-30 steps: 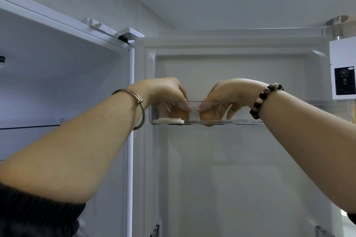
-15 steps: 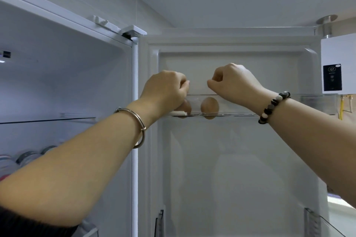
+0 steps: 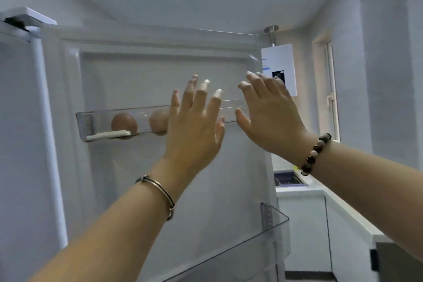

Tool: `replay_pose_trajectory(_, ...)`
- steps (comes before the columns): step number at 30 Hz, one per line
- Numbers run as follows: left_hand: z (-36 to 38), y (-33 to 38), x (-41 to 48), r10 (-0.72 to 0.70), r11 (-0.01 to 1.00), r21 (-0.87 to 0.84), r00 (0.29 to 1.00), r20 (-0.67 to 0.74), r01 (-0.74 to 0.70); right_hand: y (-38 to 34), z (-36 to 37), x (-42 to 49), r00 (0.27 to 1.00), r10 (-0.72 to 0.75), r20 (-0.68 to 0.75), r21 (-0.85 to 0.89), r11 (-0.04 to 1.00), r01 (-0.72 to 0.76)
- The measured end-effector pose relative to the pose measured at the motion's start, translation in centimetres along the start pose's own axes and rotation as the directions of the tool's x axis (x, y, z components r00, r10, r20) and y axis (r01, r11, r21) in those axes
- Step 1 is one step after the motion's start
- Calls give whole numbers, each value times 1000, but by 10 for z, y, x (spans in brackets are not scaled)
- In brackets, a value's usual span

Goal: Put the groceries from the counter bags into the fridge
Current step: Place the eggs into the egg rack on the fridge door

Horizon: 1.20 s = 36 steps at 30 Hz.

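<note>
Eggs (image 3: 124, 123), brown and rounded, sit in clear plastic door bin (image 3: 100, 119); left hand (image 3: 194, 126) and right hand (image 3: 270, 117) spread, empty.

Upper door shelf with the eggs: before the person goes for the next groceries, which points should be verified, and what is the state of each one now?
1. Left hand free: ok, fingers spread, holding nothing.
2. Right hand free: ok, open, holding nothing.
3. Both eggs inside the upper door shelf: ok, first egg and second egg sit behind its clear wall.
4. Eggs apart: ok, a gap shows between them.
5. Shells uncracked: cannot tell, blurred through the plastic.
6. Left hand clear of the shelf: cannot tell, it overlaps the shelf in this view.
</note>
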<state>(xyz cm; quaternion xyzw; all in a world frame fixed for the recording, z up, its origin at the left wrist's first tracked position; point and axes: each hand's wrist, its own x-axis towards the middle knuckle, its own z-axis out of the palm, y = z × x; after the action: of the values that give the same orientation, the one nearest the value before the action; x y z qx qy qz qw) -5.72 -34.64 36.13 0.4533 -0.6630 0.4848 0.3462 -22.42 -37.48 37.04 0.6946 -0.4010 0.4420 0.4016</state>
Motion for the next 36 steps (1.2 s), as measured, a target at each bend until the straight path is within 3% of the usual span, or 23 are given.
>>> replay_pose_trajectory(9, 52, 185, 32, 93, 980, -186, 992, 84, -77, 153, -59, -117, 941, 232, 245, -321, 935, -147)
replay_pose_trajectory(16, 73, 391, 59, 196, 867, -484, 974, 113, -118, 303, -133, -226, 829, 446, 338, -582, 791, -188)
replay_pose_trajectory(21, 76, 550, 70, 325, 723, -671, 938, 119, -165, 399, -199, -305, 734, 605, 307, -761, 619, -193)
replay_pose_trajectory(25, 76, 655, 75, 405, 609, -771, 909, 100, -186, 461, -244, -363, 617, 735, 283, -837, 503, -215)
replay_pose_trajectory(36, 96, 868, 65, 569, 286, -916, 819, -75, -282, 563, -299, -499, 412, 903, 122, -929, 250, -272)
